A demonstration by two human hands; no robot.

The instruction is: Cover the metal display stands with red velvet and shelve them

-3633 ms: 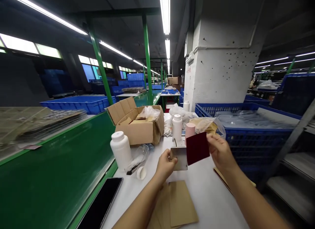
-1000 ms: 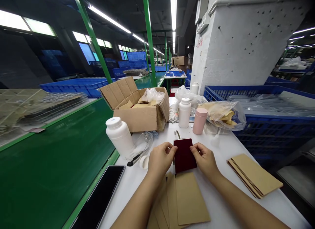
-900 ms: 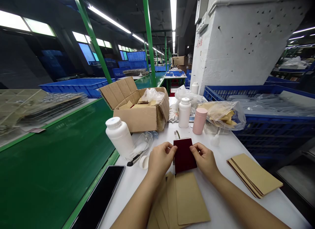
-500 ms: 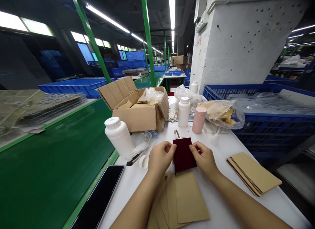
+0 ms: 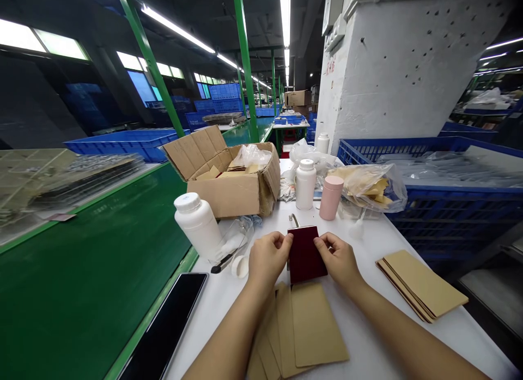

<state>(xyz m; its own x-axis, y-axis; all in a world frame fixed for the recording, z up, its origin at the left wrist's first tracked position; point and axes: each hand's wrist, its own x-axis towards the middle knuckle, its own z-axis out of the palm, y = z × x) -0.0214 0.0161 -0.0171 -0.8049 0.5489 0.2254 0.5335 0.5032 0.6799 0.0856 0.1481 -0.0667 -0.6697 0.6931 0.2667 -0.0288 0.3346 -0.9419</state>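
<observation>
A dark red rectangular piece point(image 5: 307, 255), flat like a card or panel, is pinched at its upper corners between my two hands. My left hand point(image 5: 269, 255) grips its left edge with thumb and fingers. On the opposite edge, my right hand point(image 5: 338, 259) is closed in the same way. Just behind the red piece, a small curved metal part point(image 5: 293, 221) sticks up; what it belongs to is hidden. Tan cards point(image 5: 318, 325) lie fanned on the white table point(image 5: 368, 336) between my forearms. Another tan stack point(image 5: 423, 284) rests to the right of my right hand.
Left of my hands stand a large white bottle point(image 5: 198, 224), a black-handled tool point(image 5: 223, 263) and a phone point(image 5: 163, 328). Behind are an open cardboard box point(image 5: 224, 197), a white bottle point(image 5: 305, 185) and a pink jar point(image 5: 331, 198). A blue crate point(image 5: 445, 216) borders the right; a green conveyor point(image 5: 102, 260), the left.
Both hands keep their hold on the dark red piece, nearly still. Only a slight shift of the whole view shows.
</observation>
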